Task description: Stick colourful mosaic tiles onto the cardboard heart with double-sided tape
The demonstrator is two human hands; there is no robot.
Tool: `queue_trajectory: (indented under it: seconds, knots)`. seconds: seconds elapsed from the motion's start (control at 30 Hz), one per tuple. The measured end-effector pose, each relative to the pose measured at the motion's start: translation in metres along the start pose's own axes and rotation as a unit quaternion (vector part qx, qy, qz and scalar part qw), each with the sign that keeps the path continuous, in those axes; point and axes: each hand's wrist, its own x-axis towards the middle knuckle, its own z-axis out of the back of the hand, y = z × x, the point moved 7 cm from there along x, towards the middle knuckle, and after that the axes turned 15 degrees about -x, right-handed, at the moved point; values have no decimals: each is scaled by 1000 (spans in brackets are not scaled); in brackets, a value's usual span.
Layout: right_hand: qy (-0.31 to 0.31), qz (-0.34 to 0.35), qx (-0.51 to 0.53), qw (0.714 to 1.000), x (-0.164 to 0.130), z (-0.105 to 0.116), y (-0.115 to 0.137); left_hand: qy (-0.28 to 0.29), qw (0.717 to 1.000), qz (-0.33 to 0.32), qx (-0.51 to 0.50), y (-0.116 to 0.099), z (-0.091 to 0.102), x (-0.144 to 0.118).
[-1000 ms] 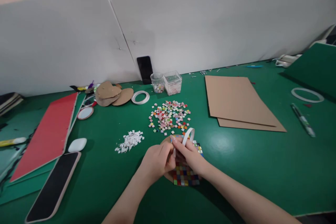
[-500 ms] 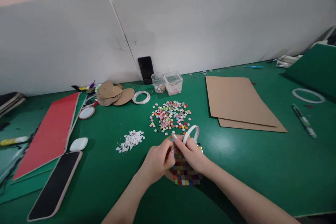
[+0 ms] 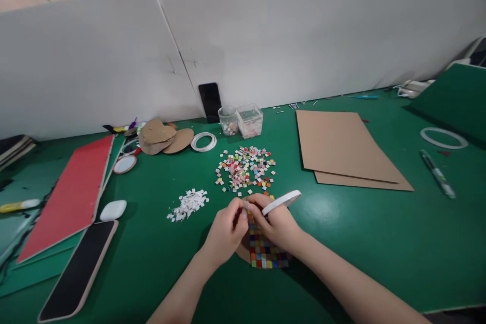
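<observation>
The person's left hand [image 3: 227, 229] and right hand [image 3: 276, 221] meet over a round cardboard disc [image 3: 243, 252] that lies on the green table [image 3: 341, 243], close to the near edge. Much of the disc is covered by a grid of small coloured mosaic tiles [image 3: 266, 254], set edge to edge in rows. The right hand grips a white roll of double-sided tape [image 3: 281, 201], its fingers closed around the ring so that it juts out to the right and is seen almost edge-on. The left hand's thumb and forefinger are pinched together right against the fingertips of the right hand, at the roll's near end; what they pinch is too small to make out, though it appears to be the tape's loose end. Just beyond the hands lies a loose heap of mixed coloured tiles [image 3: 245, 168], and to its left, apart from it, a smaller pile of white paper scraps [image 3: 188, 203]. Further back stand two clear plastic containers [image 3: 249, 120] and a black phone [image 3: 210, 102] leaning on the white partition. A second tape ring [image 3: 203, 141] lies beside a few brown cardboard discs [image 3: 159, 136]. Flat cardboard sheets [image 3: 341, 147] lie well to the right, and a red board [image 3: 72, 195] to the left.
</observation>
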Motion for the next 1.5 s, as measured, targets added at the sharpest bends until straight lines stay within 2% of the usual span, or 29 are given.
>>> queue_trajectory:
  seconds: [0.2, 0.5, 0.7, 0.8, 1.07, 1.37, 1.5]
  knots:
    - [12, -26, 26, 999, 0, -5, -3, -1, 1000, 19, -13, 5, -1, 0]
    - [16, -47, 124, 991, -1, -8, 2, 5, 995, 34, -93, -2, -2, -2]
    - [14, -55, 191, 980, -2, -7, 2, 22, 977, 66, -201, 4, -5, -2]
    - [18, -47, 165, 985, -2, -6, 2, 26, 969, 84, -229, 7, -7, -3]
    - [11, -27, 25, 999, -3, -3, 2, 26, 969, 108, -223, 12, -9, -3]
    - [-1, 14, -75, 997, -4, -3, 4, 40, 956, 132, -258, 14, -10, 0]
    - [5, 17, -107, 994, -4, -6, 4, 40, 960, 124, -247, 13, -8, 0]
